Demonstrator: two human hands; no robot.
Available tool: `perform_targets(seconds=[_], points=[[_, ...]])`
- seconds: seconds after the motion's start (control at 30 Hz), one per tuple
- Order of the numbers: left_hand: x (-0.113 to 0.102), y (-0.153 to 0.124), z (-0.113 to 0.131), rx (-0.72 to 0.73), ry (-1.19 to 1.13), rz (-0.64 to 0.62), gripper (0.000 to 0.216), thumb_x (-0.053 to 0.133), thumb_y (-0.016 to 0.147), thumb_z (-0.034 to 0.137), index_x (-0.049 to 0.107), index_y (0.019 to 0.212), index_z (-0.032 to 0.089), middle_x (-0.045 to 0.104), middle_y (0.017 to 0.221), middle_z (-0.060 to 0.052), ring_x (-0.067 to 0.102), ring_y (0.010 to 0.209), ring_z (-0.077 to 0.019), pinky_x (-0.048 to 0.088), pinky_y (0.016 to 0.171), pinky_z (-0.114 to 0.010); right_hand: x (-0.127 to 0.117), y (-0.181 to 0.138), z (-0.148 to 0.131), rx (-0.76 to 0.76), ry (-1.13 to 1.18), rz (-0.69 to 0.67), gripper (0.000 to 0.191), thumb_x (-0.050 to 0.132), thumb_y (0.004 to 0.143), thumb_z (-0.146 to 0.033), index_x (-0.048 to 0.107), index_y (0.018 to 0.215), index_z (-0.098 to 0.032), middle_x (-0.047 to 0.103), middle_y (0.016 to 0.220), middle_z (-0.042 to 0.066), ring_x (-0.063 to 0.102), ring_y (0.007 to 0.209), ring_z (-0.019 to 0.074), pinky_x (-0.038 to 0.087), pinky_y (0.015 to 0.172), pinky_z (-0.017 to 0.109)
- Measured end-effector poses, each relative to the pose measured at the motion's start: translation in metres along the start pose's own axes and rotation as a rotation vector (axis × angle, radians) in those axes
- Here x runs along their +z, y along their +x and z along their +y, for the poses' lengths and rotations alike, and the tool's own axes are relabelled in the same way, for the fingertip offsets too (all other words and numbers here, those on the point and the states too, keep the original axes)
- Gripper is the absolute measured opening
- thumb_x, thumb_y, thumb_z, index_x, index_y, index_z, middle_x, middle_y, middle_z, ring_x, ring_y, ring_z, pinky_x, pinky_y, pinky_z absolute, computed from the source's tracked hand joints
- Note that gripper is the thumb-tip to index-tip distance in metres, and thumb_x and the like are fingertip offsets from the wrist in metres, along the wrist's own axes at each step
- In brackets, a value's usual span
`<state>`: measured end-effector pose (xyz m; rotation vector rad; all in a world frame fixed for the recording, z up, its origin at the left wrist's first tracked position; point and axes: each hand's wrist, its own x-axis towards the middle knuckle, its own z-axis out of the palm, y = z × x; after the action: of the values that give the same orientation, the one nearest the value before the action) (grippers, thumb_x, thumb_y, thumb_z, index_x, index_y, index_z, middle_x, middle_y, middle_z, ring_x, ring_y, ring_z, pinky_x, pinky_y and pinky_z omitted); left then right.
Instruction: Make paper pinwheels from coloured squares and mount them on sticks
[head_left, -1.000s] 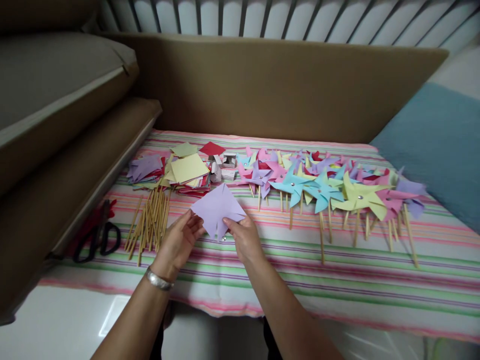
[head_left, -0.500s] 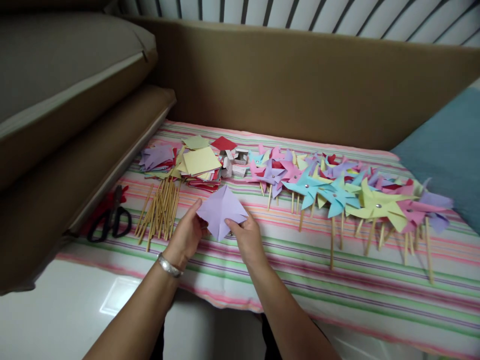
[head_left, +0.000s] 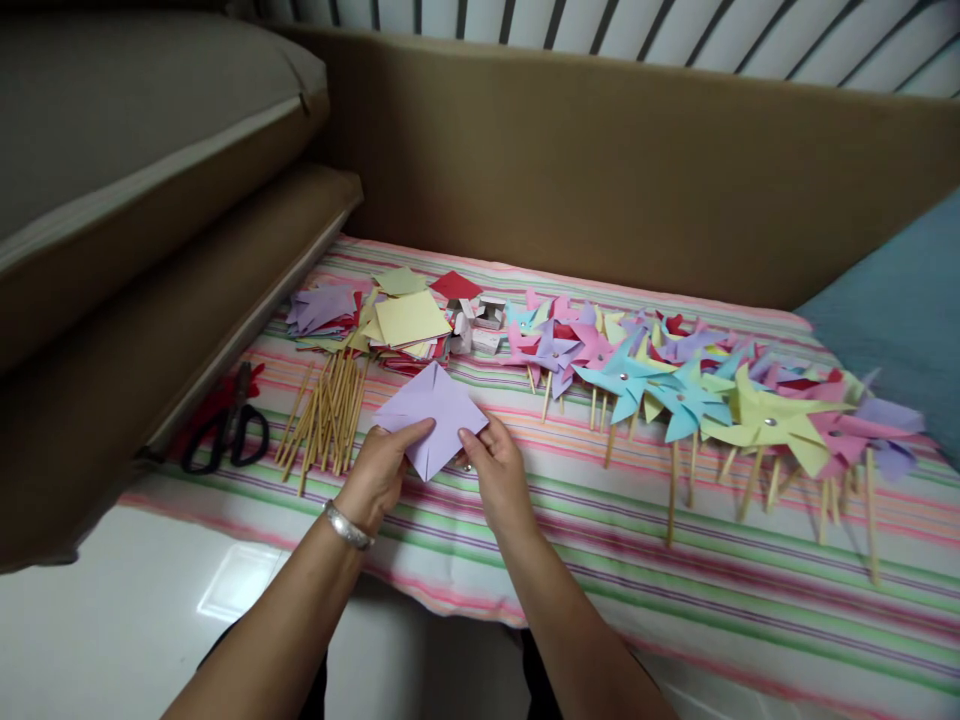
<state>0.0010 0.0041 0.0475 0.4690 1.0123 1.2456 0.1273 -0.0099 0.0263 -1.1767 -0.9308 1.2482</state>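
Note:
A purple paper square (head_left: 433,405), cut in from its corners, is held up between my two hands above the striped cloth. My left hand (head_left: 381,465) grips its left side, thumb lying on top of the paper. At the right corner, my right hand (head_left: 493,468) pinches the sheet between thumb and fingers. Something small and shiny shows beside the right fingers, too small to name. Just beyond the paper lies a stack of coloured paper squares (head_left: 409,320), yellow on top. Left of my hands is a spread of thin wooden sticks (head_left: 326,415).
Finished paper pinwheels (head_left: 682,390) on sticks fill the right side. Black-handled scissors (head_left: 229,425) lie at the left, near stacked cushions (head_left: 247,260). Purple cut papers (head_left: 321,310) and small open white boxes (head_left: 484,325) sit behind. A tan backrest (head_left: 570,170) closes off the rear.
The purple paper has turned and tilted flatter, shifting slightly left. My left thumb has come over onto its face, and my right thumb has moved out to its right corner.

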Motion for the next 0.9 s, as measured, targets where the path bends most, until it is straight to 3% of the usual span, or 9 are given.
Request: perform_targets(seconds=[0.07, 0.13, 0.27, 0.33, 0.47, 0.57, 0.73, 0.9], points=[[-0.002, 0.002, 0.002, 0.019, -0.023, 0.032, 0.040, 0.079, 0.055, 0.019, 0.068, 0.094, 0.013, 0.072, 0.092, -0.007, 0.065, 0.080, -0.0181, 0.050, 0.074, -0.028, -0.002, -0.002, -0.002, -0.077, -0.103, 0.060, 0.042, 0.057, 0.080, -0.031, 0.051, 0.120, -0.020, 0.065, 0.092, 0.005, 0.062, 0.077, 0.0177, 0.051, 0.062, 0.029], [-0.002, 0.003, 0.004, 0.033, -0.047, 0.069, 0.039, 0.078, 0.055, 0.018, 0.067, 0.093, 0.014, 0.072, 0.091, -0.006, 0.065, 0.082, -0.0176, 0.050, 0.073, -0.027, -0.004, -0.005, -0.005, -0.246, -0.264, 0.104, 0.037, 0.054, 0.083, -0.029, 0.052, 0.119, -0.022, 0.062, 0.102, 0.007, 0.060, 0.091, 0.0197, 0.051, 0.076, 0.034], [-0.001, 0.003, 0.006, 0.047, -0.054, 0.107, 0.036, 0.077, 0.056, 0.017, 0.067, 0.090, 0.014, 0.072, 0.087, -0.005, 0.066, 0.077, -0.0176, 0.050, 0.068, -0.027, -0.002, -0.015, -0.009, -0.676, -0.675, 0.061, 0.031, 0.054, 0.082, -0.021, 0.060, 0.111, -0.027, 0.054, 0.120, 0.008, 0.049, 0.114, 0.0249, 0.040, 0.097, 0.045], [-0.001, 0.003, 0.006, 0.057, -0.059, 0.102, 0.032, 0.076, 0.056, 0.017, 0.067, 0.087, 0.014, 0.072, 0.087, -0.005, 0.066, 0.077, -0.0179, 0.051, 0.069, -0.028, -0.001, -0.018, -0.011, -0.786, -0.813, 0.036, 0.032, 0.055, 0.080, -0.018, 0.062, 0.109, -0.029, 0.045, 0.133, 0.006, 0.040, 0.124, 0.0278, 0.034, 0.102, 0.049], [-0.003, 0.003, 0.007, 0.070, -0.068, 0.114, 0.023, 0.076, 0.056, 0.018, 0.067, 0.078, 0.013, 0.072, 0.079, -0.005, 0.066, 0.080, -0.0189, 0.051, 0.073, -0.029, 0.003, -0.021, -0.012, -0.830, -0.942, 0.009, 0.038, 0.055, 0.078, -0.012, 0.060, 0.112, -0.028, 0.016, 0.151, 0.000, 0.018, 0.136, 0.0317, 0.024, 0.107, 0.054], [-0.003, 0.003, 0.006, 0.084, -0.068, 0.090, 0.020, 0.075, 0.057, 0.019, 0.068, 0.075, 0.013, 0.072, 0.077, -0.005, 0.066, 0.081, -0.0195, 0.050, 0.074, -0.029, 0.007, -0.022, -0.011, -0.817, -0.968, -0.069, 0.035, 0.054, 0.077, -0.009, 0.062, 0.107, -0.026, 0.008, 0.153, -0.001, 0.014, 0.138, 0.0320, 0.024, 0.107, 0.054], [0.001, 0.000, 0.004, 0.091, -0.026, 0.034, 0.023, 0.076, 0.056, 0.021, 0.069, 0.076, 0.013, 0.072, 0.081, -0.006, 0.066, 0.078, -0.0196, 0.049, 0.077, -0.032, 0.009, -0.022, -0.008, -0.822, -0.936, -0.077, 0.016, 0.055, 0.078, -0.012, 0.066, 0.083, -0.022, 0.015, 0.152, -0.002, 0.018, 0.137, 0.0315, 0.027, 0.106, 0.053], [0.001, 0.001, 0.005, 0.105, 0.011, 0.043, 0.030, 0.076, 0.057, 0.025, 0.070, 0.083, 0.013, 0.072, 0.084, -0.007, 0.065, 0.075, -0.0191, 0.047, 0.074, -0.031, 0.008, -0.022, -0.009, -0.773, -0.896, -0.095, 0.013, 0.055, 0.080, -0.015, 0.066, 0.081, -0.022, 0.024, 0.149, 0.001, 0.017, 0.137, 0.0307, 0.027, 0.106, 0.053]])
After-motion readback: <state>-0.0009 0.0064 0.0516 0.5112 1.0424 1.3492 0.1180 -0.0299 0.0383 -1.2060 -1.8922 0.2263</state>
